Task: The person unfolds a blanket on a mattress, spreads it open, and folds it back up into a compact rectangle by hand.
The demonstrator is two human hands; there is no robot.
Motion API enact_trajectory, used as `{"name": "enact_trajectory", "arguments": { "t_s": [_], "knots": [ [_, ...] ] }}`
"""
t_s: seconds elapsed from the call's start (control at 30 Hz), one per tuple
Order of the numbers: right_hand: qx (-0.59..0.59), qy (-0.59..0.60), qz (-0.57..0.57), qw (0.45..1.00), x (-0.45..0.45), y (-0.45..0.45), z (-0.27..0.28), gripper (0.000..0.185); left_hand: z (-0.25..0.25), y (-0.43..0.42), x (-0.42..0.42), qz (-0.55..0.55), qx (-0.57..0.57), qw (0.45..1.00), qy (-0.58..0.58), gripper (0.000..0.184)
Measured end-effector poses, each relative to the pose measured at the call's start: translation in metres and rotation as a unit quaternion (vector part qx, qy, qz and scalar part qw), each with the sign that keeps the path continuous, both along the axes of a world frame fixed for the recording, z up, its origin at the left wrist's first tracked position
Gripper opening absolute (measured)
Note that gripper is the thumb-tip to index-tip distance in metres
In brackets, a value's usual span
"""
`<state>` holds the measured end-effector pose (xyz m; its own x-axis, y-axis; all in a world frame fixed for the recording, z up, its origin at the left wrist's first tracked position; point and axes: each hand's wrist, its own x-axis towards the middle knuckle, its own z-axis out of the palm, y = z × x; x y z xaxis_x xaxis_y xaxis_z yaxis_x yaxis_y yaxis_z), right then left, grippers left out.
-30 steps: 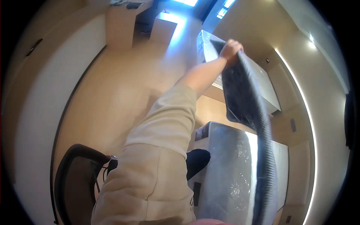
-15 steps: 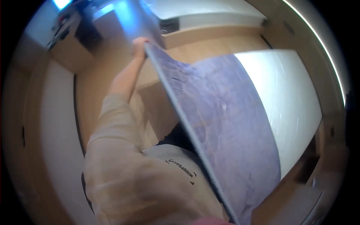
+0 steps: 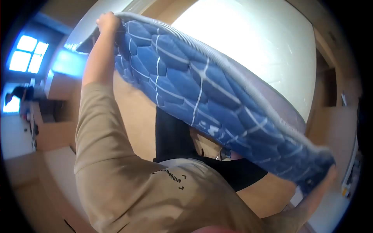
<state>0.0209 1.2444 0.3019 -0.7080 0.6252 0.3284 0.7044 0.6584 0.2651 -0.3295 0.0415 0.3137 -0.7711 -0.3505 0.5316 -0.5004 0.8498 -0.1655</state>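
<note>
Beige short-sleeved shirt [image 3: 108, 143] nearest, soft folds, small dark lettering across chest; dark trousers [image 3: 173, 136] below, matte; quilted pad [image 3: 175, 77] held up in front of body, slanting from upper left to lower right; its blue face has swung into view and both hands now show on it, where one showed before; that likely gives control from either end.

Hands well apart; right hand [image 3: 329, 179] at the pad's lower corner, motion-blurred, can't tell how its fingers close; left hand [image 3: 107, 22] clamped on the opposite upper corner, fingers curled over the edge.

Blue face puffy, plush-looking, padded in rounded hexagon-like cells, pale lines crossing it; ribbed grey border [image 3: 194, 43], thick, cord-like, bowed along the top; greyish-lilac reverse side [image 3: 280, 101] smoother, peeking out past the border; pad looks floppy, sags along its lower edge.

Beyond: white mattress [image 3: 260, 42], broad flat slab, glossy wrap with bright glare; tan floor [image 3: 134, 112], smooth; farther left, pale wood cabinet [image 3: 58, 136], boxy; bright paned window [image 3: 27, 54] farthest, overexposed.
</note>
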Motion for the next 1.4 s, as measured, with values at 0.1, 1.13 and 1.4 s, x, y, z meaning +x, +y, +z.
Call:
{"name": "enact_trajectory", "arguments": {
  "t_s": [0.1, 1.13, 1.4],
  "knots": [
    [-0.021, 0.021, 0.062, 0.998, -0.039, -0.01, -0.03, 0.046, -0.022, 0.062, -0.025, 0.054, 0.152, 0.986, -0.039, 0.048],
    [-0.705, 0.345, -0.359, 0.506, 0.129, -0.348, -0.238, 0.069, -0.233, 0.072, 0.256, 0.132, 0.88, 0.423, 0.174, 0.069],
    [-0.608, 0.243, -0.075, 0.752, 0.081, -0.353, -0.175, 0.054, -0.165, 0.055, 0.229, 0.125, 0.868, 0.39, 0.281, 0.04]
  ]
}}
